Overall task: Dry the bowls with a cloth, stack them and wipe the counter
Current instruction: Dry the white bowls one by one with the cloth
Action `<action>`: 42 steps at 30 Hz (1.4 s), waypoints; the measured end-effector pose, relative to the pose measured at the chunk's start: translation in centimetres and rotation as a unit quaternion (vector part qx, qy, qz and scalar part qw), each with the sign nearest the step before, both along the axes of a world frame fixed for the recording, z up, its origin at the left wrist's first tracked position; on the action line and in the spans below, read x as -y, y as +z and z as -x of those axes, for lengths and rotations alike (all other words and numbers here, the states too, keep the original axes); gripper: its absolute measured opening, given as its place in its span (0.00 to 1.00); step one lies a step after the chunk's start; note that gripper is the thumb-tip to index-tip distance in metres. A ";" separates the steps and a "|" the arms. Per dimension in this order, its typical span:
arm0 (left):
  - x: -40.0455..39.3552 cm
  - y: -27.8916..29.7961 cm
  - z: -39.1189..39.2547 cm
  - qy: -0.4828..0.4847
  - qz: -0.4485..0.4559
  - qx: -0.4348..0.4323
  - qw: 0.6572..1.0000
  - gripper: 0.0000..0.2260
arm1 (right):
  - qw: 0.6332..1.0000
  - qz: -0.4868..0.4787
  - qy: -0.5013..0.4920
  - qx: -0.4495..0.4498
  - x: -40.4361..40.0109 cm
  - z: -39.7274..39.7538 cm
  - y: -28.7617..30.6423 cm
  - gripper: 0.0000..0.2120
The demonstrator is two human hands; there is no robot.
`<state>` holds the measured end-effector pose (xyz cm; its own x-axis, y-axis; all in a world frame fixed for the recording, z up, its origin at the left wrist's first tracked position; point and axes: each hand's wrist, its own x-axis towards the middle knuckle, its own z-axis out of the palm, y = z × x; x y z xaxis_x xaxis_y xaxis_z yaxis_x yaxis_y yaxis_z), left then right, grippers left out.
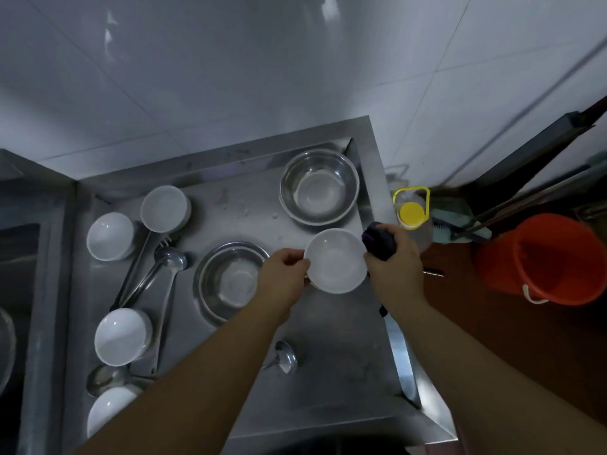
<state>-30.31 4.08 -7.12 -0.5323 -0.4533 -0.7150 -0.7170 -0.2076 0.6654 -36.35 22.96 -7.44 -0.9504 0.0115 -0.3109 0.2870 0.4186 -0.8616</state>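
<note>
Both hands work near the counter's [345,372] right edge: left hand [285,274] pinches white bowl [336,261], right hand [392,261] grips dark cloth [377,241].

Just right of the right hand stands a yellow-capped plastic jug [411,213]; farther right, an orange bucket [542,257]. Ladles [164,267] lie left of the left hand.

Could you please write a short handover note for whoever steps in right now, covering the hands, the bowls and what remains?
Left hand grips the rim of a white bowl, held above the steel counter.
Right hand holds the dark cloth at the bowl's right edge.
Four more white bowls sit unstacked along the counter's left side, e.g. and; two steel bowls and ladles lie loose.
Done: nothing stacked yet.
Left: dry the bowls, stack them, then wipe the counter; droplets show near the back.
</note>
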 end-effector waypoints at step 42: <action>10.0 6.7 -17.6 -0.325 0.303 0.061 0.894 0.17 | 0.940 -0.119 0.308 -0.086 7.5 -12.4 5.3 0.20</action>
<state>-12.75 -5.90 -0.38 -0.7590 -0.4000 -0.5137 -0.6297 0.6517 0.4229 -24.00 15.48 -2.12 -0.8354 -0.5080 -0.2100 -0.2085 0.6464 -0.7340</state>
